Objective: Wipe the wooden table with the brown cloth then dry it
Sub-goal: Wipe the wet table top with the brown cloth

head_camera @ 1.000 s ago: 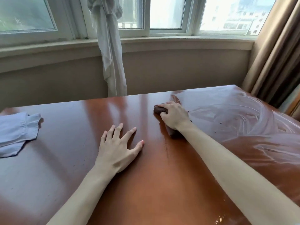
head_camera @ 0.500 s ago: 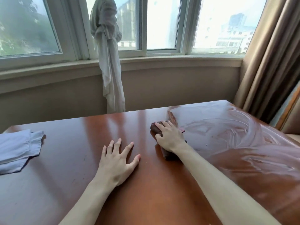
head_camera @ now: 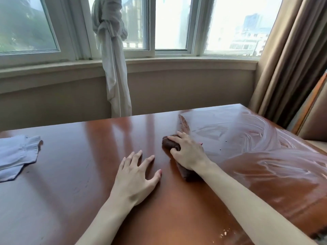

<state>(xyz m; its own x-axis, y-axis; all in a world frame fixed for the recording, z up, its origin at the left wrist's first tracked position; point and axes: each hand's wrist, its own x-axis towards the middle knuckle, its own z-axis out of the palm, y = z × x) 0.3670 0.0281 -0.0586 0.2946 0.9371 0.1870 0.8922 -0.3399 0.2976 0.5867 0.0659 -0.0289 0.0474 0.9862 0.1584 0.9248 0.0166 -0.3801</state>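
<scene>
Since the earlier frame, right hand (head_camera: pixel 188 152) and brown cloth (head_camera: pixel 170 145) hold much the same place on the wooden table (head_camera: pixel 85 165); the chief change is the view, which now takes in more window and wall. Left hand (head_camera: pixel 136 175) likewise lies where it lay, flat with fingers spread and holding nothing, apparently as a brace while the other arm reaches across

Right hand presses down on the bunched cloth, fingers curled over its far end, heel over its near end. Cloth lies near the table's centre, at the left edge of the wet streaks (head_camera: pixel 256 138) covering the right-hand portion. Judgement: wiping is part done, working from right toward left, the left portion not yet wiped

Pale blue cloth (head_camera: pixel 17 156) lies at the far left of the table, well apart from both hands, probably kept on the unwiped side for drying; whether it is a garment or a plain rag cannot be told. Small crumbs (head_camera: pixel 224 233) show near the front edge, beside the right forearm

White tied curtain (head_camera: pixel 113 68) hangs behind the table; tan drapes (head_camera: pixel 292 59) stand at right
</scene>
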